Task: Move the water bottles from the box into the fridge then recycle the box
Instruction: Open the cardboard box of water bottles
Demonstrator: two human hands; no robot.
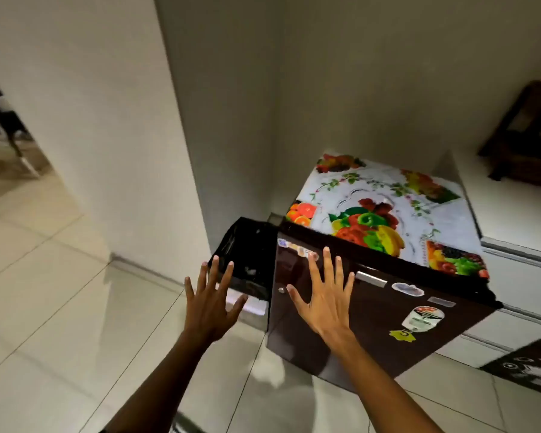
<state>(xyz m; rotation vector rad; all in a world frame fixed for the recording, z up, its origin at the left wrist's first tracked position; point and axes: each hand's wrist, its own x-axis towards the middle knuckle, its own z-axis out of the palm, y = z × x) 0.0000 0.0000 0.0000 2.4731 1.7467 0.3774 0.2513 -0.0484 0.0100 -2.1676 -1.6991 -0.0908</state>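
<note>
A small dark brown fridge (388,326) stands in a corner, its door closed and its top covered by a fruit-print cloth (384,210). My right hand (324,300) is spread flat in front of the upper left of the door, fingers straight. Whether it touches the door I cannot tell. My left hand (210,303) is raised with fingers spread, left of the fridge and in front of a bin lined with a black bag (247,248). Both hands hold nothing. No box or water bottle is in view.
White walls meet behind the fridge. Pale tiled floor (60,307) stretches left toward a doorway. A dark wooden piece of furniture (525,135) stands at the far right, and a dark patterned mat (531,370) lies on the floor at the right.
</note>
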